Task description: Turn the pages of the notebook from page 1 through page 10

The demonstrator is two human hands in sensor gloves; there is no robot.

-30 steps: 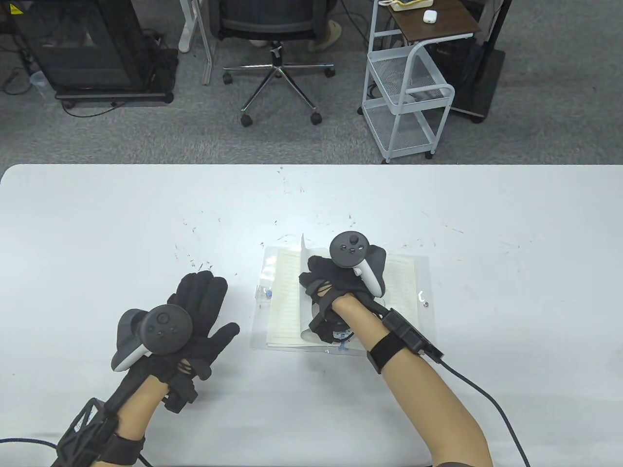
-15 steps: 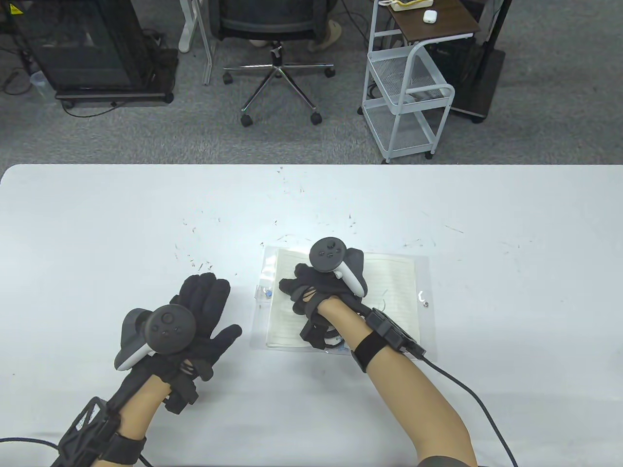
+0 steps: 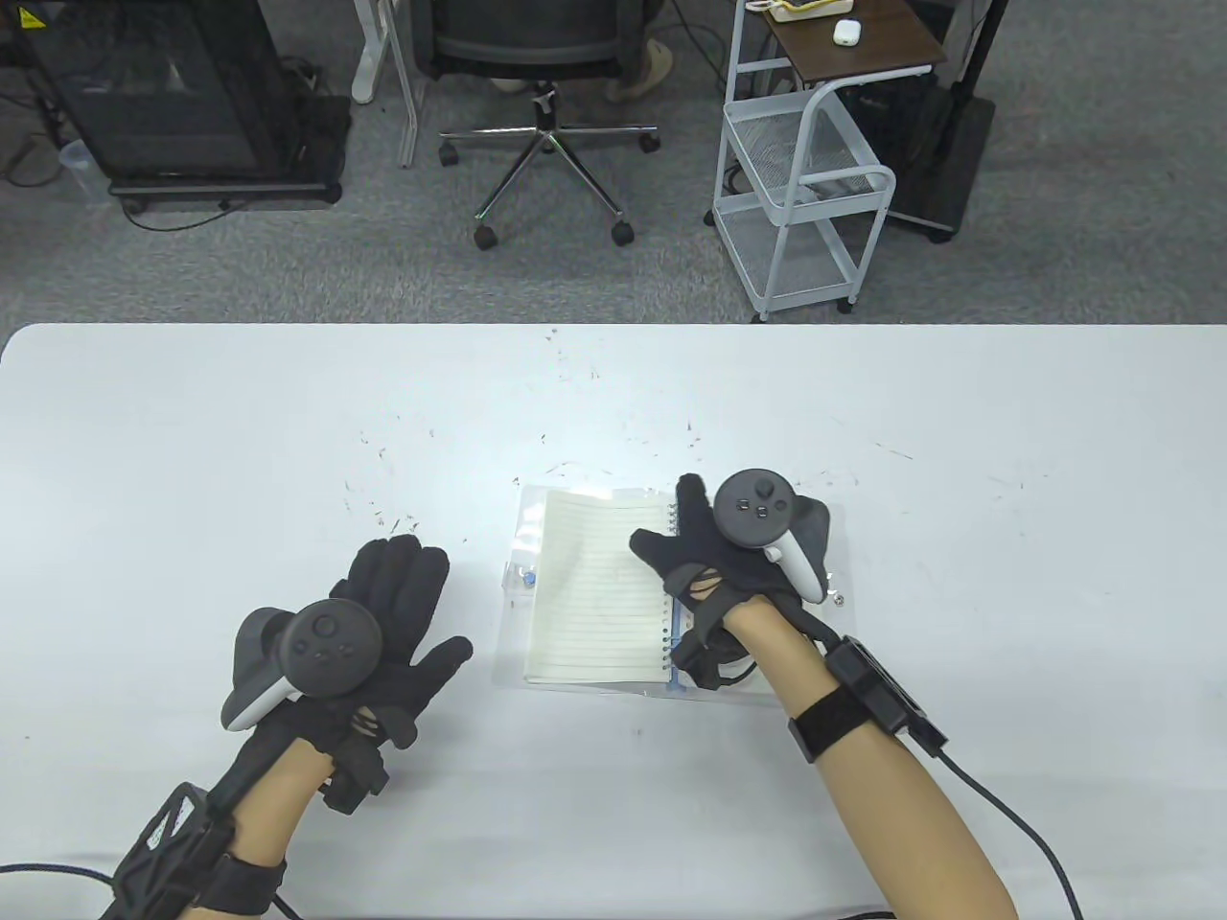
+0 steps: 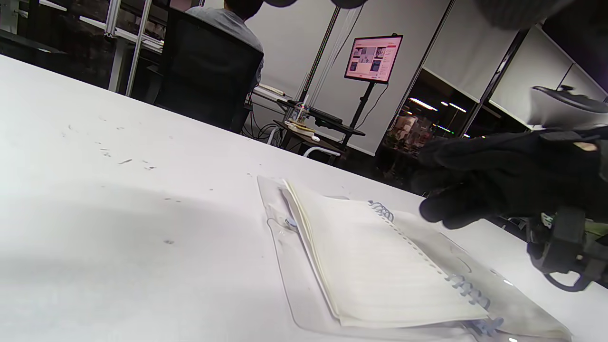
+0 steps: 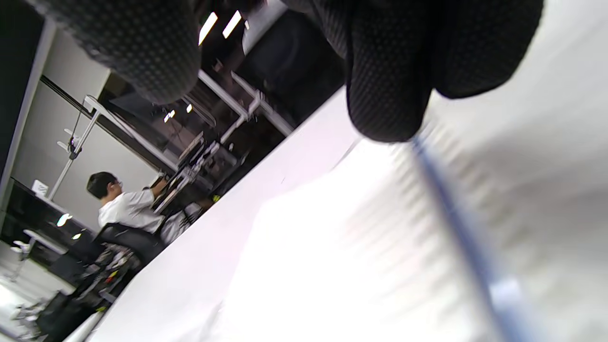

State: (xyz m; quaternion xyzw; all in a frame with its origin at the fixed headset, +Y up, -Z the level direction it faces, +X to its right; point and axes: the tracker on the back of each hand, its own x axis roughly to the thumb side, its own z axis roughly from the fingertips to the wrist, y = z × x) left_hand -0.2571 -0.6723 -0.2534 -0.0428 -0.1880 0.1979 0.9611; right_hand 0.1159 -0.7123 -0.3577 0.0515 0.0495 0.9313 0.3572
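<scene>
Back from the left leaf, the right hand (image 3: 743, 561) now lies open over the right-hand stack of the notebook (image 3: 599, 585), spiral running twelve-to-six at its nine o'clock; left hand (image 3: 383, 623) open, farther off

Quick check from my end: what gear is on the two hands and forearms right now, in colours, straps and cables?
Both the left hand and the right hand wear black fabric gloves. Each carries a dark grey round-topped tracker with a white handle, the left tracker and the right tracker. Forearms are bare, without sleeves. Each wrist has a black strap with a box-shaped black module and a dark cable.
</scene>
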